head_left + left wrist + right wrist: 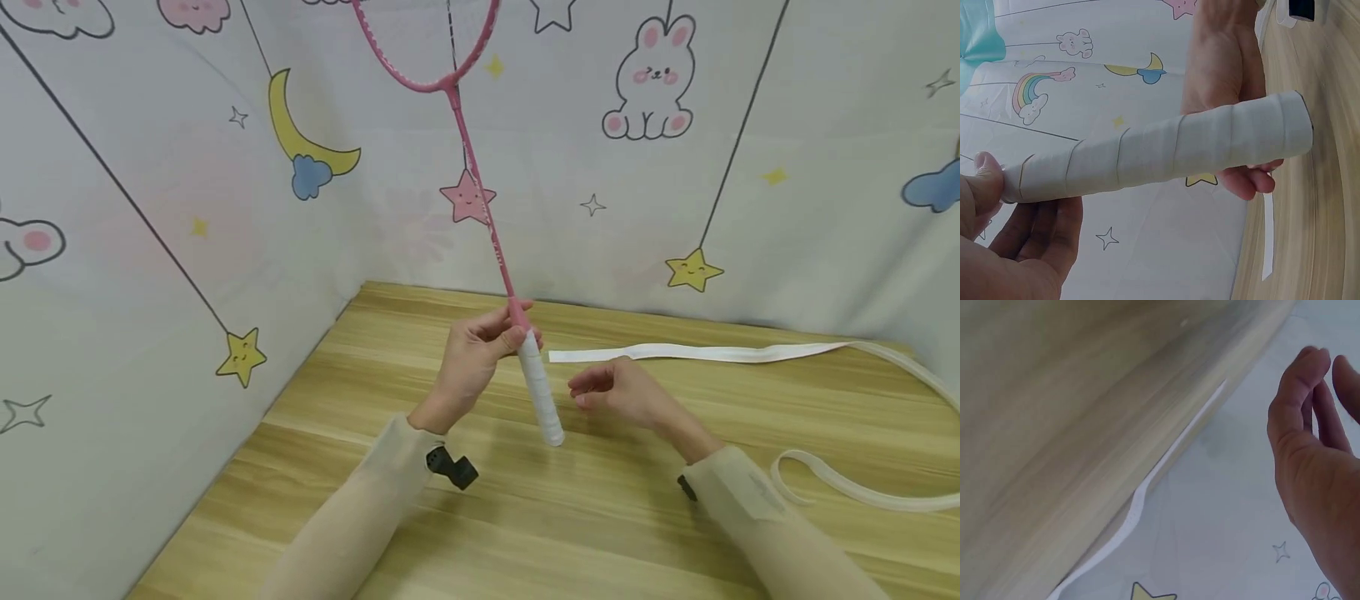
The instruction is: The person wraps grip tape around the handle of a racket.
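Note:
A pink badminton racket (501, 250) stands tilted over the table, its head reaching out of the top of the head view. My left hand (472, 354) grips it where the pink shaft cone meets the handle, thumb across the front. White tape wraps the handle (1160, 150) in slanted, overlapping turns down to the butt. To the right of the handle is my right hand (626, 392), fingers loosely bent with nothing between them. In the right wrist view, a gap shows between the thumb and fingers (1300, 381) of that hand.
A long white strip (705, 353) lies along the back of the wooden table (600, 500) and curls round at the right. Its looped part (862, 492) is beside my right forearm. A white cloth backdrop (540, 142) with cartoon prints rises behind the table and at its left.

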{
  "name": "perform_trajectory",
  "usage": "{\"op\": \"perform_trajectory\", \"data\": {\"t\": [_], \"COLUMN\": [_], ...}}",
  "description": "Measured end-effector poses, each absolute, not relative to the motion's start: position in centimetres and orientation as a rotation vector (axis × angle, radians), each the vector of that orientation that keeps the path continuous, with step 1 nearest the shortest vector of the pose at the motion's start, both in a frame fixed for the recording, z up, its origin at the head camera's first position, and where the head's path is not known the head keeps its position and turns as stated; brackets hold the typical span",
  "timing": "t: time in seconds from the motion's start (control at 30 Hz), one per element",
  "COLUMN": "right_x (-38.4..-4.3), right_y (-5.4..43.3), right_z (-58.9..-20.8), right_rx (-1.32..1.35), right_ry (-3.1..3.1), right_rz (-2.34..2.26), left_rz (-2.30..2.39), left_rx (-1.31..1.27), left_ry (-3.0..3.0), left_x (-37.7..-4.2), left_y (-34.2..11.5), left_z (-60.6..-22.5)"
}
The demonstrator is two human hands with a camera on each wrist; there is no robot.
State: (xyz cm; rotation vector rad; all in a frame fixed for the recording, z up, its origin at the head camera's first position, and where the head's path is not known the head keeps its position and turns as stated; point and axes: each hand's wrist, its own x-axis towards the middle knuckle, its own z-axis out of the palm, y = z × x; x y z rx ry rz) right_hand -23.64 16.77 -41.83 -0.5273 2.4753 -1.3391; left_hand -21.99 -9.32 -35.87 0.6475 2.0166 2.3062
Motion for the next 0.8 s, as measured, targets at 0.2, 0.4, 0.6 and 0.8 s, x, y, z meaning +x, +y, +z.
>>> {"op": "perform_trajectory", "data": {"t": [0.2,0.4,0.6,0.8], "right_x": [-26.2,-27.8,-29.2,-30.4], "right_y": [16.2,15.7,15.8,15.7], "right_z": [-42.4,-42.5,-42.7,-43.5], "right_rx": [-0.569,-0.484,-0.473,-0.502], "right_ry": [2.738,2.788,2.885,2.938], "right_rz": [-1.122,-0.979,-0.831,-0.768], "left_rz": [2.296,2.297,2.307,2.314], "left_rx": [0.628,0.626,0.653,0.682], "left_ry": [2.035,2.040,2.030,2.029], "left_x": [-22.0,-22.0,-22.0,-22.1], "left_y": [-9.5,-9.6,-9.7,-9.8], "left_z": [-35.8,-35.9,-36.0,-36.3]}}
